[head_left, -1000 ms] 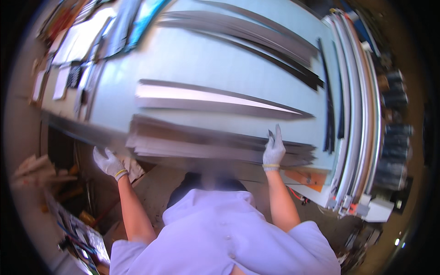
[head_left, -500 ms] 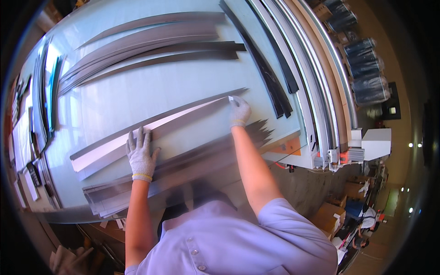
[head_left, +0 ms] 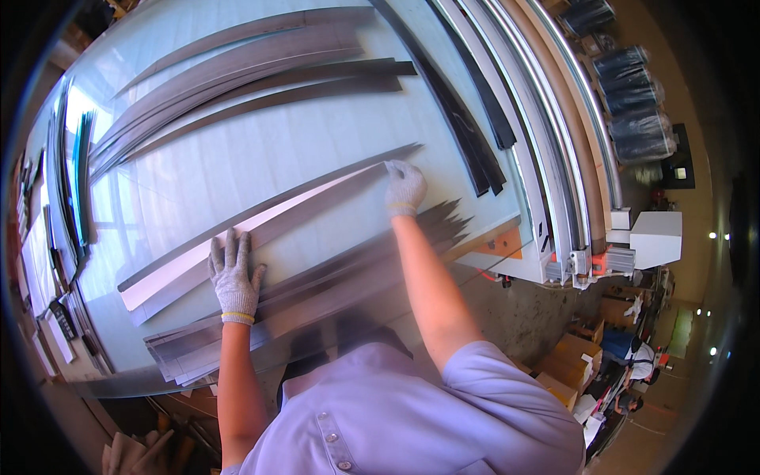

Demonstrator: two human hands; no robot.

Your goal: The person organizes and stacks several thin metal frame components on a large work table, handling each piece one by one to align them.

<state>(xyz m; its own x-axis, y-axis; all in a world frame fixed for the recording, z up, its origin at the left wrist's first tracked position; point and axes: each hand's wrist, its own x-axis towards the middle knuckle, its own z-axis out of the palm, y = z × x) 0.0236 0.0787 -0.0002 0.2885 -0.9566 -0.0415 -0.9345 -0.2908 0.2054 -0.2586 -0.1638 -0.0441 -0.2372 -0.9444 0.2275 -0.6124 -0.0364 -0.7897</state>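
Observation:
A long strip lies slantwise on the glass-like tabletop, with a dark grey far edge [head_left: 317,180], a white band [head_left: 273,212] along its middle and a greyer near part [head_left: 301,214]. My left hand [head_left: 233,277], in a grey knit glove, lies on the strip toward its left end, fingers spread. At the right end, my gloved right hand [head_left: 406,190] pinches the tip of the white band with bent fingers; the fingertips are partly hidden. Close to my body, a fanned pile of dark grey strips [head_left: 348,265] rests under and beside my forearms.
More dark strips [head_left: 237,67] lie across the far tabletop [head_left: 190,186], and black strips [head_left: 447,103] run along its right. Metal rails and a brown roll [head_left: 564,119] flank the table. Teal-edged strips [head_left: 82,174] lie at left. Cardboard boxes [head_left: 566,364] stand on the floor at right.
The whole view has shifted slightly. Both hands keep nearly the same places on the strip, the left spread, the right pinching its end.

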